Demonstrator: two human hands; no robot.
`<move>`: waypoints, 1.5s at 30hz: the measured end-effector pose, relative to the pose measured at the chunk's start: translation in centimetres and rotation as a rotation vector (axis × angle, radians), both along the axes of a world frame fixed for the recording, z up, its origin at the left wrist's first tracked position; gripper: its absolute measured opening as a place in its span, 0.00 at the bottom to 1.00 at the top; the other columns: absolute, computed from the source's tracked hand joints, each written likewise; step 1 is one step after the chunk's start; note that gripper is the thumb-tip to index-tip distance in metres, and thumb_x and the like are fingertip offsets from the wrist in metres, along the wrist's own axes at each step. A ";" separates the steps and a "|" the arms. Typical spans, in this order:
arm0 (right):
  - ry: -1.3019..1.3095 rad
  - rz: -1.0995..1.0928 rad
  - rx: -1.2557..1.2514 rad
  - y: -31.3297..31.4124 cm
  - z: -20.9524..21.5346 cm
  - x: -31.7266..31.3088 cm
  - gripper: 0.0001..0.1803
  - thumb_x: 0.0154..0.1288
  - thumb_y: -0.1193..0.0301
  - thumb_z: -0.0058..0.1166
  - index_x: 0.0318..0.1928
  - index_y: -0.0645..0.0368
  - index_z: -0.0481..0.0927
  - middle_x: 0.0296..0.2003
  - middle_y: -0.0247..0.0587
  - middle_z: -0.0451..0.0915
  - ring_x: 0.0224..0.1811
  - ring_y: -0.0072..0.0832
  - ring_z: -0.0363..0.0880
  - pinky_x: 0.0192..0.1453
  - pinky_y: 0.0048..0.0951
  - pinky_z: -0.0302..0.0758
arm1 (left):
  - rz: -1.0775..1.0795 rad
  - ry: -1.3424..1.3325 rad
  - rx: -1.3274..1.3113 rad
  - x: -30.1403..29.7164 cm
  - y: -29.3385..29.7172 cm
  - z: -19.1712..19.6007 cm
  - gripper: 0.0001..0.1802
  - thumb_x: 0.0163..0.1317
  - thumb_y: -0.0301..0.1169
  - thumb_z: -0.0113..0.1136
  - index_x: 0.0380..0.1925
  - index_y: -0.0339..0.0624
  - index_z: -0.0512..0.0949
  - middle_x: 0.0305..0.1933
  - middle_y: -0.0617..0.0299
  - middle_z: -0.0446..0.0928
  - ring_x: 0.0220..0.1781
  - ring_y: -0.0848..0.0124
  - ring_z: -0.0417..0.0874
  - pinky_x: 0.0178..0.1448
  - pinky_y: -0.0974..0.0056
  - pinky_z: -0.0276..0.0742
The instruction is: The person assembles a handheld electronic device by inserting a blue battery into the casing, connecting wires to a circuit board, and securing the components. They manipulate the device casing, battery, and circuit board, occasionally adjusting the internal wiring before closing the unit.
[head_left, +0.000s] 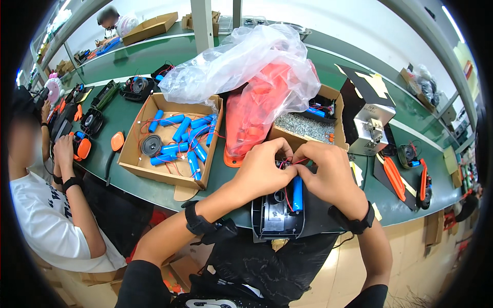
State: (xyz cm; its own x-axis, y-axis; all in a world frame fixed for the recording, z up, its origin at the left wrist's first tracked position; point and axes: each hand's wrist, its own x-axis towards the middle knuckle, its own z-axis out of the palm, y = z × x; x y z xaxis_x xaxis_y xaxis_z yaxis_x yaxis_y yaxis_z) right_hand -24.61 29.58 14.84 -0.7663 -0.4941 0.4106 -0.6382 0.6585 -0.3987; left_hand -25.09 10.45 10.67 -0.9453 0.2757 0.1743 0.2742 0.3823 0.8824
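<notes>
A black plastic housing (268,222) lies at the front edge of the table, its inner side up. A blue cylindrical battery (298,194) stands lengthwise along the housing's right side. Over the far end of the housing, my left hand (264,169) and my right hand (331,172) come together with pinched fingertips. Thin red wires (303,160) run between the fingers of both hands. Fingers partly hide the wire ends and a small part beneath them.
A cardboard box (213,174) holds several blue batteries and a round speaker (152,146). Behind my hands are a red plastic bag (251,113), a box of screws (303,128) and a metal-fronted device (371,128). Orange-trimmed parts (394,178) lie right. A person (56,205) works at left.
</notes>
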 end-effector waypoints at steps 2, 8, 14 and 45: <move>-0.001 0.004 -0.053 0.2 0.0 0.2 0.07 0.57 0.75 0.69 0.36 0.59 0.86 0.33 0.42 0.85 0.35 0.45 0.86 0.39 0.43 0.78 | -0.003 0.071 -0.035 0.6 -0.1 0.6 0.14 0.57 0.28 0.69 0.42 0.35 0.82 0.40 0.51 0.85 0.46 0.61 0.88 0.55 0.58 0.81; 0.009 -0.037 -0.124 0.1 -0.5 0.7 0.05 0.58 0.74 0.70 0.36 0.56 0.87 0.31 0.40 0.85 0.32 0.40 0.86 0.36 0.39 0.78 | 0.013 0.439 -0.178 1.4 -0.8 1.1 0.16 0.57 0.24 0.67 0.46 0.37 0.83 0.43 0.50 0.85 0.45 0.51 0.87 0.49 0.53 0.82; 0.065 -0.048 -0.085 0.1 -0.4 0.9 0.05 0.57 0.77 0.70 0.34 0.60 0.87 0.26 0.39 0.83 0.24 0.32 0.82 0.30 0.33 0.75 | 0.009 0.581 -0.145 2.0 -1.0 0.3 0.15 0.56 0.16 0.59 0.45 0.34 0.83 0.41 0.48 0.82 0.42 0.48 0.86 0.48 0.52 0.82; 0.106 0.113 0.129 -1.4 -0.2 -0.8 0.12 0.57 0.71 0.71 0.43 0.55 0.89 0.35 0.36 0.82 0.43 0.40 0.81 0.44 0.42 0.78 | -0.037 0.117 0.042 2.5 -2.4 -1.5 0.40 0.57 0.37 0.79 0.66 0.34 0.71 0.60 0.47 0.81 0.66 0.56 0.83 0.70 0.55 0.76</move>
